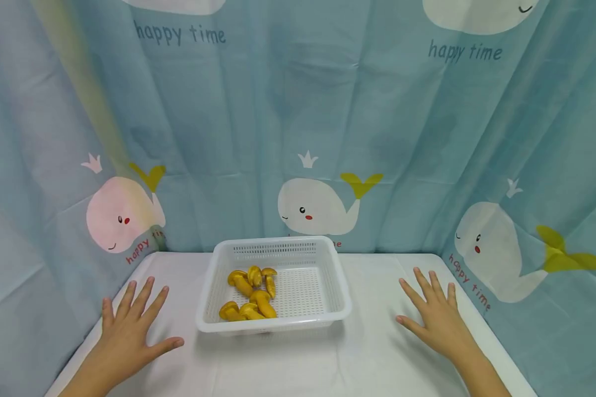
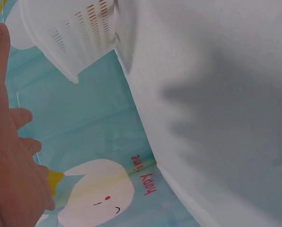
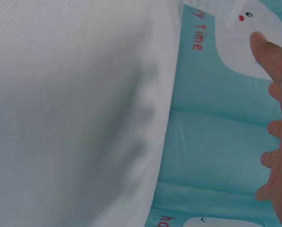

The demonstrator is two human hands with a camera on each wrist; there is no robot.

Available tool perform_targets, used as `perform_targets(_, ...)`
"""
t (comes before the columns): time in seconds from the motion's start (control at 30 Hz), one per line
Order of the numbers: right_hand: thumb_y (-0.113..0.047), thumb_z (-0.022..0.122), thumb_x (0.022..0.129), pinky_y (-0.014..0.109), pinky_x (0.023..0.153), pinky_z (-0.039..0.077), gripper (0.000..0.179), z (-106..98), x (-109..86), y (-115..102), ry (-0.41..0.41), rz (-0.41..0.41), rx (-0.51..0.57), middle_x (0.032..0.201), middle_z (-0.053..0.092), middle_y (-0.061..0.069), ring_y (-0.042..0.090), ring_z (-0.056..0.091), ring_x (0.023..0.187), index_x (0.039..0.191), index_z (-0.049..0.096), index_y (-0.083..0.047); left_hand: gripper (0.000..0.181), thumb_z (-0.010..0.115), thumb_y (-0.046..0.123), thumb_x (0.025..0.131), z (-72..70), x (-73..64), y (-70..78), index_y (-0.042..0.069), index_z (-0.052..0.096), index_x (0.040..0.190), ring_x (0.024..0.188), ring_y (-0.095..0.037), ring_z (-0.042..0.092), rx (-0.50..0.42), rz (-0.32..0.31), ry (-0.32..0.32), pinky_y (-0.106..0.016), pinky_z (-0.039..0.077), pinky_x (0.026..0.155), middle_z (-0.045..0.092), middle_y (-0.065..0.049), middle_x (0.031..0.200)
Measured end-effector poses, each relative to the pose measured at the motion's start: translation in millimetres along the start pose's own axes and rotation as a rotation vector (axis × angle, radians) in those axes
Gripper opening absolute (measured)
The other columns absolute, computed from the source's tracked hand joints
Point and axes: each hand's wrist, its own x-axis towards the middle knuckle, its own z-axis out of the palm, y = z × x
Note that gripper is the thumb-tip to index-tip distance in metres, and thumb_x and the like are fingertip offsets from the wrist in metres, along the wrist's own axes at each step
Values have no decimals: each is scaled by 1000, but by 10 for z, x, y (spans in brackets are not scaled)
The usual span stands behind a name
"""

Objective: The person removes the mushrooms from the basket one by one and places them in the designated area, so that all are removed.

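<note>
A white plastic basket point(image 1: 333, 286) with slotted walls stands on the table between the two hands. Several yellow-brown mushrooms point(image 1: 263, 303) lie in its left half; the right half of its mesh floor shows bare. To the left of the basket, my left hand point(image 1: 126, 336) is held palm down above the table, fingers spread and holding nothing. On the other side my right hand point(image 1: 439, 320) hovers likewise, its fingers spread and apart from the basket. In the left wrist view the basket's slotted wall point(image 2: 79, 33) appears beyond the thumb. Both wrist views show the hands' shadows on the white cloth.
A white cloth covers the table point(image 1: 377, 353). Blue curtains point(image 1: 248, 138) printed with whales enclose it at the back and on both sides, and the basket's far rim is close to the back curtain.
</note>
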Motion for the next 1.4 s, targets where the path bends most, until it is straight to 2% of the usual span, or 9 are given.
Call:
perform_targets(0.17, -59, 74, 87, 74, 119, -11, 87, -15, 48, -69, -2, 3, 5, 170, 22, 15, 43, 2, 158, 160, 38, -27, 121, 70, 80, 74, 29, 32, 64, 14, 25, 164, 155, -40, -24, -29, -23, -32, -68, -32, 109, 0, -18, 172)
perform_targets(0.37, -59, 71, 90, 70, 122, -12, 86, -13, 126, -169, -5, -15, 39, 169, 24, 16, 40, 1, 159, 161, 38, -24, 116, 77, 71, 75, 96, 33, 113, 13, 28, 163, 157, -40, -16, -98, -6, 15, -68, -29, 113, 9, -18, 172)
perform_targets(0.5, -59, 70, 91, 67, 124, -10, 85, 5, 178, -226, 4, -26, 63, 168, 26, 16, 40, 5, 159, 160, 38, -22, 118, 77, 69, 77, 102, 51, 152, 16, 21, 165, 157, -41, -13, -161, -25, -8, -65, -29, 114, 5, -18, 172)
perform_targets(0.67, -57, 71, 91, 69, 124, -4, 84, 15, 231, -277, 17, -37, 80, 168, 26, 16, 41, 9, 158, 161, 37, -23, 116, 80, 62, 79, 93, 71, 202, 14, 19, 165, 157, -46, -6, -252, -43, -25, -64, -26, 116, 6, -19, 172)
perform_targets(0.8, -53, 73, 91, 71, 124, 3, 84, -4, 253, -315, 36, -39, 95, 168, 27, 16, 43, 14, 157, 160, 38, -21, 113, 82, 55, 81, 145, 84, 228, 13, 20, 165, 157, -45, -3, -335, -44, 10, -65, -21, 119, 10, -19, 171)
perform_targets(0.93, -49, 73, 93, 66, 126, 3, 82, -19, 278, -359, 19, -29, 150, 168, 26, 16, 42, 16, 156, 161, 37, -20, 109, 85, 44, 82, 198, 76, 242, 12, 22, 165, 157, -46, 1, -448, -60, 47, -68, -15, 121, 14, -22, 170)
perform_targets(1.1, -48, 71, 95, 64, 126, 6, 80, -28, 329, -415, 13, -28, 187, 168, 26, 16, 40, 18, 156, 161, 37, -19, 107, 84, 42, 83, 200, 72, 263, 13, 22, 165, 156, -47, 2, -503, -77, 52, -71, -12, 120, 14, -21, 170)
perform_targets(1.27, -44, 73, 94, 63, 126, 11, 79, -35, 386, -446, 49, -27, 208, 166, 30, 16, 41, 23, 154, 159, 38, -17, 104, 81, 44, 86, 155, 121, 337, 11, 22, 165, 157, -45, 4, -553, -136, 36, -71, -4, 121, 14, -18, 171)
perform_targets(1.4, -45, 72, 95, 62, 126, 14, 78, -39, 433, -498, 52, -30, 226, 166, 31, 15, 41, 26, 153, 159, 39, -16, 105, 79, 47, 88, 132, 146, 427, 13, 17, 166, 156, -48, 7, -573, -218, -13, -81, 13, 112, 11, -15, 172)
